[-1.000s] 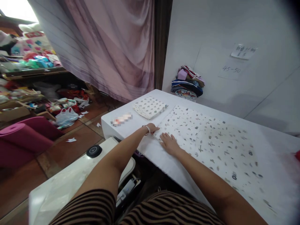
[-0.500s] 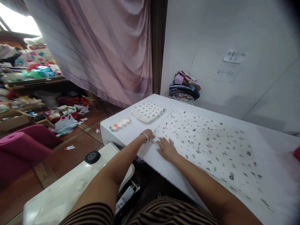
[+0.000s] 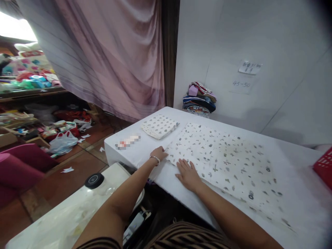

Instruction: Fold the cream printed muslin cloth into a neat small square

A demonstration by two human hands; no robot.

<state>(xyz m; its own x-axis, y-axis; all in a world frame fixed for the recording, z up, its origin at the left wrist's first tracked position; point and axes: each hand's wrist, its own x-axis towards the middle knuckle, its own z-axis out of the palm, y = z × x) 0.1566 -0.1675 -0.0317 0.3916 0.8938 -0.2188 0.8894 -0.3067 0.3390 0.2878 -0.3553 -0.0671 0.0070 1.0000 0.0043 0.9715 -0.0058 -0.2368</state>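
Note:
A thin white cloth [image 3: 220,162] printed with small grey-green leaf-like motifs lies spread flat on the white-covered table. At its near-left corner my left hand [image 3: 158,155], with a bracelet on the wrist, has its fingers closed on the cloth's edge. My right hand [image 3: 188,175] rests palm down with fingers spread, lying on the cloth's near edge just right of the left hand. Beyond the left hand sits a folded cloth [image 3: 159,126] with grey heart-like prints. A small blurred-out item [image 3: 128,141] lies to its left near the table's end.
Against the wall stands a stack of folded fabrics [image 3: 199,98]. A red basket [image 3: 324,167] is at the table's right. Left of me, a white surface [image 3: 64,207] bears a round black object [image 3: 94,180]. Bags and clutter [image 3: 63,141] cover the floor beyond, beneath a pink curtain [image 3: 124,52].
My view has turned slightly right, bringing more of the red basket into sight. The right hand has slid a little away from the left hand along the near edge; the left stays at the corner.

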